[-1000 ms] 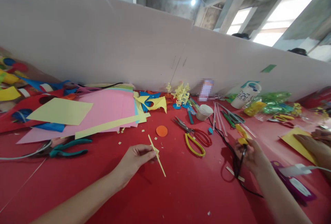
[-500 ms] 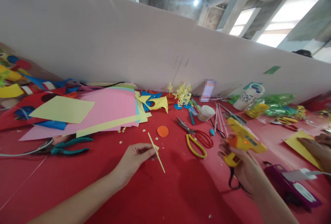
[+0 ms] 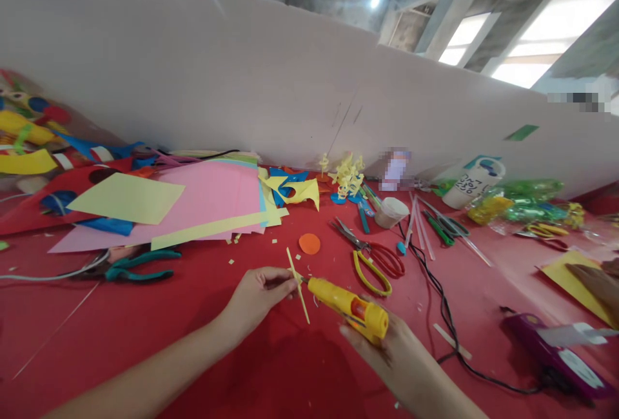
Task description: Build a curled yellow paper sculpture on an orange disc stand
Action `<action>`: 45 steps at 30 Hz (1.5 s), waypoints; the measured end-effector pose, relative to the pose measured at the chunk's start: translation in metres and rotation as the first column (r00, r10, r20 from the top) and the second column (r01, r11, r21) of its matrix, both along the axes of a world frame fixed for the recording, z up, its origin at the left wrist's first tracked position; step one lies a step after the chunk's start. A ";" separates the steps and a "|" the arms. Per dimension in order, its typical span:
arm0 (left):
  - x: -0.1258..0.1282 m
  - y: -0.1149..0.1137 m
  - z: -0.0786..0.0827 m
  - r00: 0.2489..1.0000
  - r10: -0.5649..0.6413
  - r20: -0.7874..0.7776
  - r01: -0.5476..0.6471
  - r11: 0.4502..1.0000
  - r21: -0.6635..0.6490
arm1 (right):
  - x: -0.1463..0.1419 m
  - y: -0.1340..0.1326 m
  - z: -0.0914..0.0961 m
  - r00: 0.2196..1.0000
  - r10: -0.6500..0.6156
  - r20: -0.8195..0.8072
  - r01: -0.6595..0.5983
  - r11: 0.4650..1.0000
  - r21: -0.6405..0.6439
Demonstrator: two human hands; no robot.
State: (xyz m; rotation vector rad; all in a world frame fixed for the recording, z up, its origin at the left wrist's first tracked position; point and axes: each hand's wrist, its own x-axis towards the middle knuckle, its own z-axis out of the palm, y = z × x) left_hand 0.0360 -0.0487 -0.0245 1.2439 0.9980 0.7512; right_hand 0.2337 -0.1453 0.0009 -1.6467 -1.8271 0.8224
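Between the fingertips of my left hand (image 3: 265, 296) is a thin pale-yellow stick (image 3: 302, 303), tilted, with a small pale-yellow paper piece (image 3: 294, 273) at its upper part. My right hand (image 3: 387, 348) is wrapped round a yellow hot glue gun (image 3: 345, 303). The gun's nozzle points left and is at the stick and paper; whether it touches them I cannot tell. Just beyond lies an orange paper disc (image 3: 309, 243). Scissors with red and yellow handles (image 3: 372, 269) lie open behind the glue gun.
Coloured paper sheets (image 3: 217, 196) and teal-handled pliers (image 3: 140, 265) lie to the left. A white cup (image 3: 391, 213), yellow curled paper pieces (image 3: 349, 174) and clear glue sticks (image 3: 420, 229) are farther back. A black cord (image 3: 442, 290) runs to a purple power strip (image 3: 556, 354). Another person's hand (image 3: 592, 283) rests on yellow paper.
My right hand has brought the glue gun leftward from the right side, turning its nozzle to the stick. My left hand has hardly moved. The view has shifted slightly.
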 end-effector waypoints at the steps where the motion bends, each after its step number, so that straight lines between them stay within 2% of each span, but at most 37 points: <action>1: 0.000 0.000 0.001 1.000 -0.002 0.001 0.002 1.000 -0.004 | 0.000 0.000 -0.001 1.000 0.004 0.002 -0.003 1.000 -0.007; 5: 0.001 -0.001 0.003 1.000 0.004 -0.010 -0.005 1.000 -0.021 | 0.000 0.001 -0.005 0.999 -0.030 0.011 0.030 0.999 -0.014; 13: 0.000 0.000 0.001 0.999 -0.006 -0.035 0.006 1.000 0.011 | 0.000 0.003 -0.004 0.997 -0.047 0.068 0.042 0.996 0.073; 25: 0.000 -0.001 0.002 0.999 -0.010 -0.054 0.011 1.000 0.006 | 0.000 0.005 -0.004 0.989 -0.070 0.130 0.062 0.996 0.062; 31: 0.000 0.000 0.003 0.998 -0.020 -0.067 0.022 1.000 0.015 | 0.001 0.006 -0.001 0.993 -0.025 0.117 0.017 0.998 0.066; 45: -0.001 0.000 0.002 0.998 -0.039 -0.042 0.039 0.999 -0.001 | 0.003 0.006 0.000 0.991 -0.009 0.131 0.004 0.999 0.041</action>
